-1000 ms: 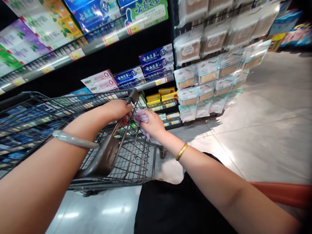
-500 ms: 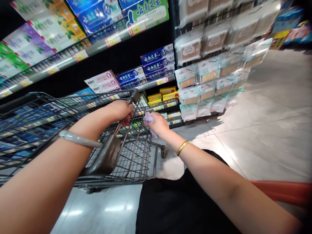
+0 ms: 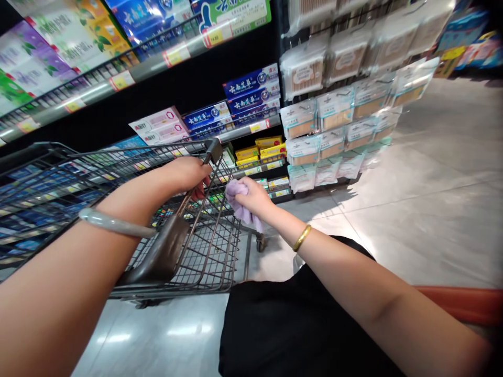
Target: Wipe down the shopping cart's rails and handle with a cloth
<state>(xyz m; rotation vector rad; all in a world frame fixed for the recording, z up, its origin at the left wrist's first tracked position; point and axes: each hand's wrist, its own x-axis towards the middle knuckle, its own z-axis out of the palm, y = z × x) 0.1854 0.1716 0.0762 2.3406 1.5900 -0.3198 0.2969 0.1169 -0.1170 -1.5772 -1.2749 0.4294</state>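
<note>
A dark wire shopping cart (image 3: 212, 241) stands in front of me on the left. My left hand (image 3: 188, 174) is closed on the cart's bar, close to its black corner piece (image 3: 213, 150); the fingers are partly hidden behind the wrist and bar. In my right hand (image 3: 253, 196) is a bunched lilac cloth (image 3: 239, 201), gripped between thumb and fingers. The cloth is beside the wire end of the cart, and I cannot tell whether it touches the wires. A thick dark plastic grip (image 3: 165, 251) lies nearer to me.
Store shelves (image 3: 157, 65) with boxed goods rise behind the cart. Bags of cotton swabs (image 3: 304, 73) hang to their right. A cart caster (image 3: 261, 242) rests on the shiny floor (image 3: 424, 209). An orange-red bar (image 3: 459, 303) is at the right edge.
My right hand has turned slightly, and more of the lilac cloth shows, hanging lower. The left hand keeps its hold on the cart. The whole view has shifted a little.
</note>
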